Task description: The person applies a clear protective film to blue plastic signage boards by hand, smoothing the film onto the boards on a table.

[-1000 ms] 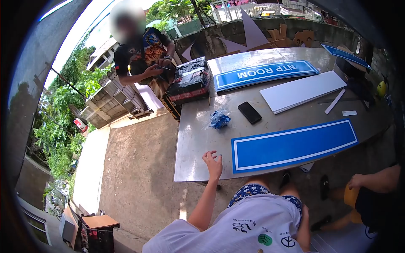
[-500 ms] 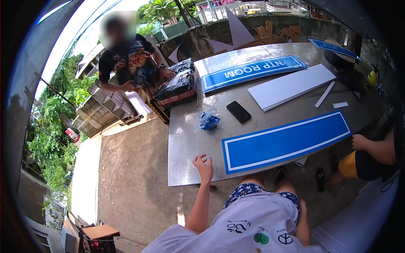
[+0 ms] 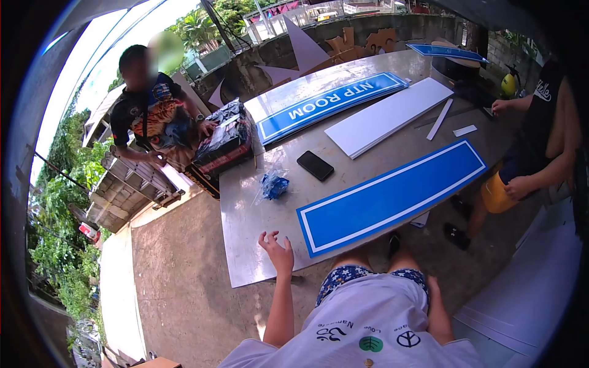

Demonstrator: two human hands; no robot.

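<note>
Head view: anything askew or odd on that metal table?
The blank blue sign lies at an angle with its near edge hanging past the table edge, over the person's lap. The left hand rests on the table beside it. The phone and blue bag lie flat.

view swung right, co-worker in dark shirt now standing beside table

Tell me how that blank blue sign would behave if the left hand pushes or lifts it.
The blue sign looks like a thin flat panel, so probably light and fairly stiff. It lies on the smooth metal table, so a push from the left hand should slide it easily. Its near edge seems to overhang, so it might tip off.
</note>
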